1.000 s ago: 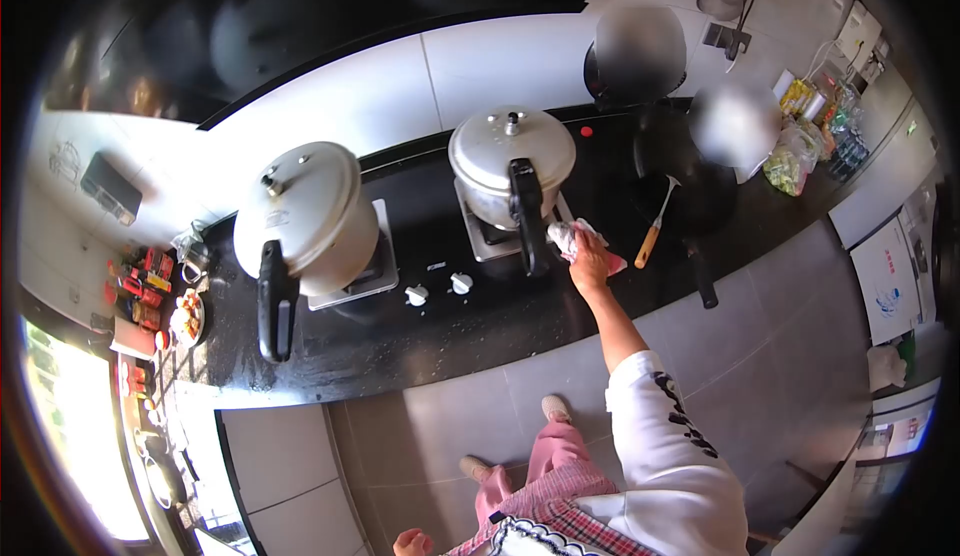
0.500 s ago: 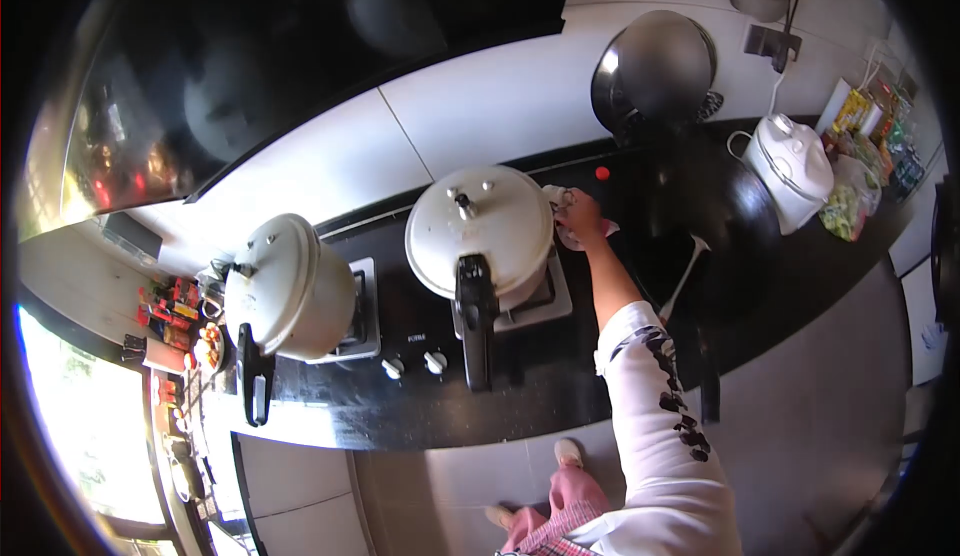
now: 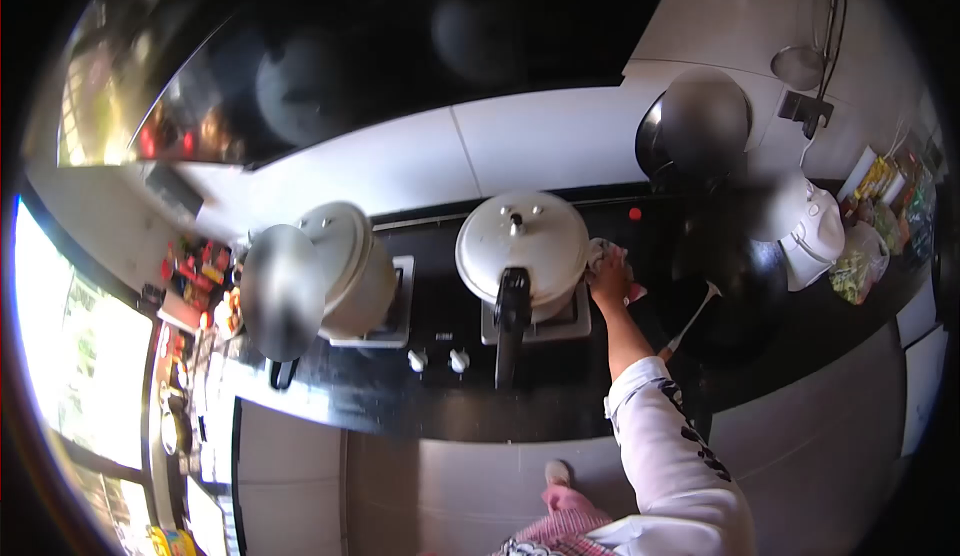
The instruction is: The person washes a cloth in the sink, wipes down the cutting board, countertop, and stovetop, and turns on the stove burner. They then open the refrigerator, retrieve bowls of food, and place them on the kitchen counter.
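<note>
My right hand [image 3: 609,284] reaches over the black stove top, with its fingers closed on a crumpled white and pink cloth [image 3: 604,253]. The cloth lies against or very close to the right side of a silver pressure cooker [image 3: 525,241]; whether they touch I cannot tell. That cooker has its lid on, and its black handle [image 3: 511,336] points toward me. A second pressure cooker [image 3: 360,281] stands on the left burner, partly covered by a blurred patch. A metal spatula [image 3: 695,314] lies to the right of my forearm. My left hand is out of view.
A dark wok [image 3: 735,296] sits on the right. Behind it, a round pan [image 3: 655,141] leans on the wall. Farther right are a white appliance [image 3: 815,241] and a bag of greens [image 3: 858,264]. Two knobs [image 3: 459,361] are at the stove's front. A range hood [image 3: 400,36] hangs above.
The view has shifted, so the stove appears farther right. My right hand remains at the right cooker's side with the cloth, now slightly lower along it.
</note>
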`<state>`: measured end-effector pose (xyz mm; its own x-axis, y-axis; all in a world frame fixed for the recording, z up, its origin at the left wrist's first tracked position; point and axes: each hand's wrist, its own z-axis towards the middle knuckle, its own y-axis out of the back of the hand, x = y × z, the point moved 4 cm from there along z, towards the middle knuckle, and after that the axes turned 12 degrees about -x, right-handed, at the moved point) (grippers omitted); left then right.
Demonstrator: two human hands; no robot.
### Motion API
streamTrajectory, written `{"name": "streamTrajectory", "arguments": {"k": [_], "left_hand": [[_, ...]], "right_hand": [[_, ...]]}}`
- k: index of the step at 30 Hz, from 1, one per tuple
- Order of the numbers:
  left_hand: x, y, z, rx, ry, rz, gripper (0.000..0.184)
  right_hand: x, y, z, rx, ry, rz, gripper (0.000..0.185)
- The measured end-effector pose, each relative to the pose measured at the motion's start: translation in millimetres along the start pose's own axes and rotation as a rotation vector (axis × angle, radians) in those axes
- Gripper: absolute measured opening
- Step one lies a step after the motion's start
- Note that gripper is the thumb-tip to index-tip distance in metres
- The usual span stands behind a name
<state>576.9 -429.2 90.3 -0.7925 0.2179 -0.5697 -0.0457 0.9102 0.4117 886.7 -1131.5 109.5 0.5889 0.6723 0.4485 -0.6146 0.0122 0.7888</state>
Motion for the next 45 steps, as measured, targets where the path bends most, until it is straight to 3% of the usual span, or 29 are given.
{"name": "streamTrajectory", "arguments": {"k": [2,3,7,13,15,17,19,21,22,23,25,26,30,32,37,44,45], "left_hand": [[23,5,18,-0.024,0.003,-0.123,0.023],[-6,-8,-18,0.01,-0.172,-0.015,0.023],[16,-4,-27,-0.031,-0.128,-0.133,0.02],[90,26,-39,-0.065,-0.041,-0.177,0.02],[118,33,-41,-0.063,-0.015,-0.181,0.02],[146,37,-37,-0.043,-0.014,-0.191,0.019],[157,39,-38,-0.05,-0.008,-0.202,0.019],[164,40,-37,-0.043,-0.001,-0.223,0.019],[168,39,-37,-0.042,-0.007,-0.229,0.019],[173,38,-38,-0.038,0.009,-0.243,0.019],[178,35,-39,-0.009,-0.011,-0.302,0.019],[180,34,-42,-0.007,0.016,-0.329,0.019],[209,29,-58,-0.053,0.107,-0.451,0.02],[231,23,-65,-0.103,0.184,-0.53,0.02],[288,-16,-74,-0.202,0.329,-0.725,0.02],[284,-97,-57,-0.103,0.435,-0.882,0.025],[288,-109,-52,-0.026,0.423,-0.912,0.037]], "right_hand": [[-5,3,-29,0.028,-0.054,-0.04,0.071],[-5,7,-45,0.028,-0.128,-0.071,0.07],[-1,42,-109,-0.003,-0.151,-0.315,0.06],[-19,83,-199,-0.026,0.078,-0.324,0.049],[-16,104,-230,-0.148,0.251,-0.137,0.055],[7,141,-265,0.115,0.145,-0.261,0.054],[38,171,-298,0.191,0.279,-0.142,0.046],[26,154,-320,0.29,0.228,0.169,0.039],[24,147,-334,0.375,-0.065,0.396,0.037],[49,163,-346,0.582,-0.238,0.64,0.041],[78,179,-374,0.747,-0.598,0.924,0.042],[90,179,-383,0.827,-0.677,1.056,0.043],[108,169,-404,1.009,-0.711,1.078,0.042],[122,165,-416,1.081,-0.51,0.921,0.04],[107,128,-498,1.317,-0.461,0.748,0.039],[34,104,-644,1.698,-0.716,0.611,0.039],[31,108,-656,1.759,-0.705,0.591,0.039]]}}
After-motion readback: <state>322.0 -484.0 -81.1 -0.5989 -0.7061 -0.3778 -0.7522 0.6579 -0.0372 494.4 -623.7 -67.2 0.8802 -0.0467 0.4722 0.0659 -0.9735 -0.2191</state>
